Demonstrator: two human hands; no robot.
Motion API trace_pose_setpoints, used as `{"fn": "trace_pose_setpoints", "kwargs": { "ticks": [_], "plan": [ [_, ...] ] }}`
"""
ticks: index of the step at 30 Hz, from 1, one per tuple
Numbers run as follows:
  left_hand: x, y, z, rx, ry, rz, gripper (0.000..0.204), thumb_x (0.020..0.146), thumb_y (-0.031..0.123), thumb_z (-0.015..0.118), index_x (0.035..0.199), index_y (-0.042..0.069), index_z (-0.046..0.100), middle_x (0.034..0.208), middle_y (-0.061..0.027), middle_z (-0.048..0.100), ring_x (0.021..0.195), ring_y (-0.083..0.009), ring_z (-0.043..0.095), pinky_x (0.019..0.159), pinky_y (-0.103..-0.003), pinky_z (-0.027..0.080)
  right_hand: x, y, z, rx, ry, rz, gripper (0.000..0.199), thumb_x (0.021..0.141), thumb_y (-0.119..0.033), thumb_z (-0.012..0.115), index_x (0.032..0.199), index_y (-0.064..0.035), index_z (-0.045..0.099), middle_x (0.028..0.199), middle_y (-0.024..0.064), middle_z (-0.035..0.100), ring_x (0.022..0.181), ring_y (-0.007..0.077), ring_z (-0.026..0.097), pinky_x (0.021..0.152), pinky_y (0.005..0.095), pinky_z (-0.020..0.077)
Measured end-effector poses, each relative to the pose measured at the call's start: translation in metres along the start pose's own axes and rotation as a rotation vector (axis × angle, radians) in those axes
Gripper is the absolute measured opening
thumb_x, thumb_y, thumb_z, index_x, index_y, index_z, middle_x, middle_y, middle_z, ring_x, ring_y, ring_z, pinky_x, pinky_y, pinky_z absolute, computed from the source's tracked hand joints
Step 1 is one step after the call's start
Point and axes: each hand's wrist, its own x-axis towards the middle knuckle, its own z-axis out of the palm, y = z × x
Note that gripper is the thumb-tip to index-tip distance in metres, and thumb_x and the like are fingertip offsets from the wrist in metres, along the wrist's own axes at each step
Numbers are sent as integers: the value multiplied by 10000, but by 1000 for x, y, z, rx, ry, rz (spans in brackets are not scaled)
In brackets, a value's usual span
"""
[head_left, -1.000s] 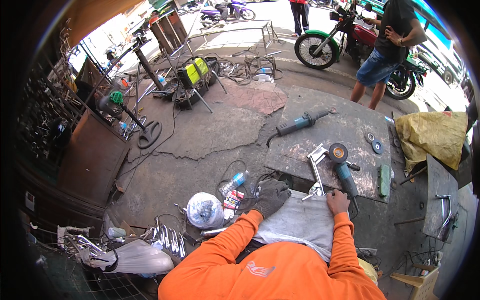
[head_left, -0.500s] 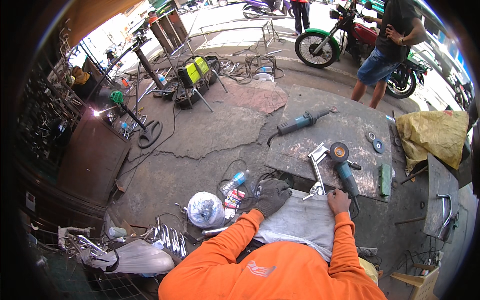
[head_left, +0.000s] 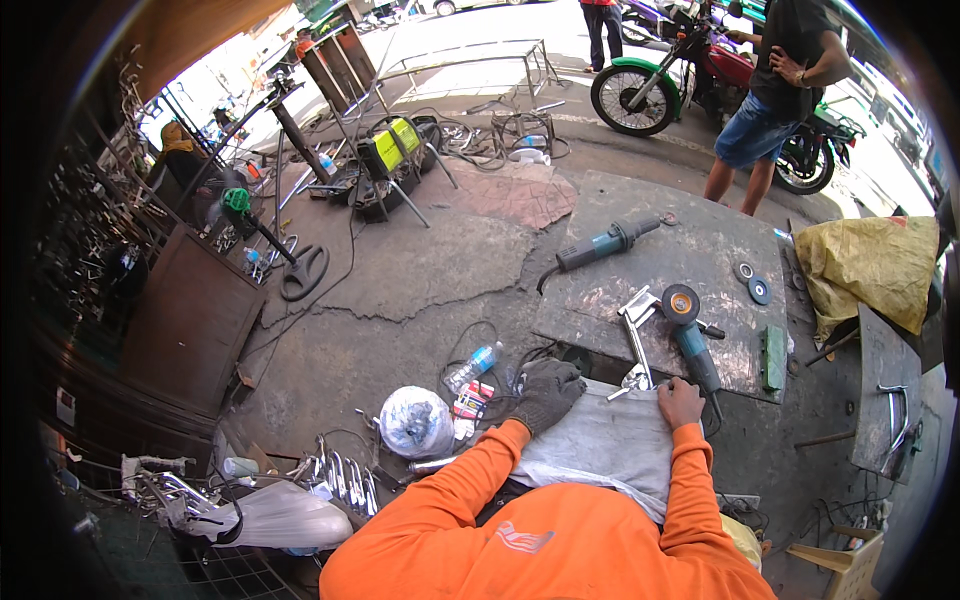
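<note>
A grey cloth (head_left: 625, 435) lies across my lap, up to the edge of a worn board. My left hand (head_left: 548, 393), in a dark knitted glove, is curled at its far left corner; the fingertips are partly hidden. Bare and closed, my right hand (head_left: 681, 403) presses on the far right corner. Between the hands, a bent shiny metal tube (head_left: 636, 338) rests on the board with its near end by the cloth. Just right of the tube lies an angle grinder (head_left: 695, 352) with an orange-brown disc facing up.
The board (head_left: 580, 300) also bears a second grinder (head_left: 610, 245), loose discs (head_left: 759, 290) and a green block (head_left: 772, 358). Left of me are a plastic bottle (head_left: 474, 367), a wrapped bundle (head_left: 415, 422) and bent tubes (head_left: 345, 480). A person (head_left: 770, 110) stands beside a motorcycle (head_left: 650, 95).
The bright spark at the far left has gone out, and the green-handled tool there has shifted slightly. A purple motorcycle in the background has moved right. My hands stay nearly in place.
</note>
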Motion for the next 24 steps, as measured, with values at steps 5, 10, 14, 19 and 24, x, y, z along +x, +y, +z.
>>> {"fn": "trace_pose_setpoints", "kwargs": {
  "ticks": [5, 10, 14, 19, 24],
  "plan": [
    [-1, -2, 3, -36, -7, -29, 291, 953, 291, 771, 1112, 48, 769, 1104, -167, 727, 1116, -372, 674, 1010, -481, 507, 1, 1, 2, -22, -8, 5, 376, 981, -414, 611, 1104, -100, 779, 1201, 128, 787, 1199, 406, 655, 1042, 630, 473],
    [-1, 0, 1, -11, 34, 6, 299, 947, 293, 781, 1110, 43, 770, 1134, -176, 736, 1126, -379, 679, 1013, -483, 512, 1, 1, 3, -9, -4, 2, 374, 981, -409, 609, 1093, -93, 777, 1198, 123, 788, 1210, 404, 651, 1048, 638, 468],
    [0, 1, -3, -17, -31, -58, 299, 942, 291, 786, 1106, 42, 772, 1143, -178, 740, 1126, -384, 683, 1014, -490, 519, 0, 0, 1, -18, -1, 0, 367, 980, -406, 619, 1085, -93, 779, 1197, 118, 789, 1216, 401, 650, 1052, 632, 467],
    [-1, 1, -4, -9, -73, -81, 329, 1002, 326, 732, 1174, 47, 761, 1234, -176, 735, 1201, -393, 673, 1063, -481, 517, 0, 1, 2, -3, 1, -5, 380, 977, -417, 628, 1074, -72, 754, 1178, 127, 784, 1211, 404, 648, 1033, 621, 476],
    [1, 1, -3, -47, -36, -67, 288, 942, 289, 777, 1104, 51, 773, 1148, -175, 741, 1132, -380, 684, 1027, -491, 514, 2, 3, 5, 10, 7, -4, 372, 975, -410, 630, 1066, -71, 751, 1171, 127, 783, 1217, 404, 644, 1036, 624, 472]
  ]
}}
